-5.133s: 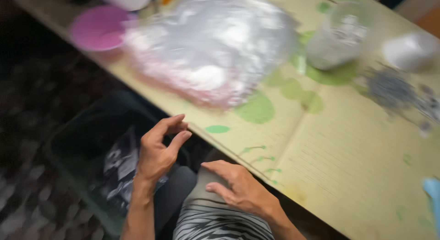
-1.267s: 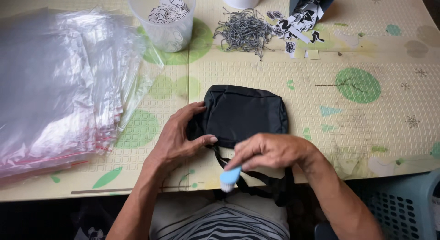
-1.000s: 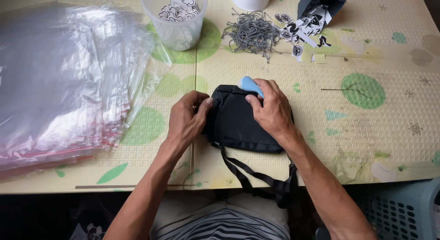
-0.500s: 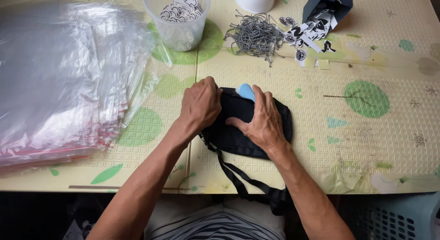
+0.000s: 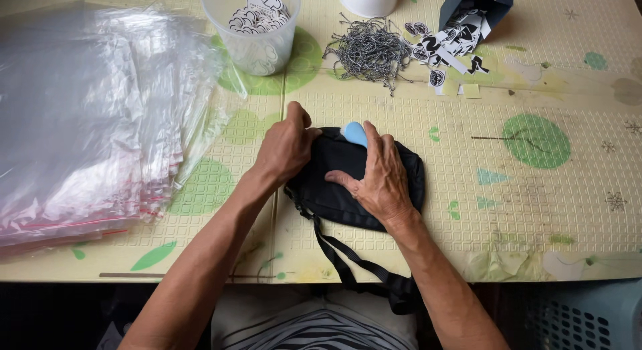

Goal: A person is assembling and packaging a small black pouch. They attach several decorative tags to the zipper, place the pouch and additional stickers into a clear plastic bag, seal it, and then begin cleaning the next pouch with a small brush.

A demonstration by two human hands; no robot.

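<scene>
Head view. Black pouch [image 5: 354, 183]: flat on counter [image 5: 535, 209], under both hands. Left hand [image 5: 286, 148]: fingers curled, gripping pouch's upper left edge. Right hand [image 5: 380, 177]: fingers spread, pressing down; pale blue object [image 5: 354, 133] at fingertips. Strap [image 5: 348, 266] trails toward person.

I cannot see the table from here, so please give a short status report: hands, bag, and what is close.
Left hand grips black bag at its left end. Right hand flat on bag, light blue piece at fingertips. Plastic bag stack left, apart.
</scene>
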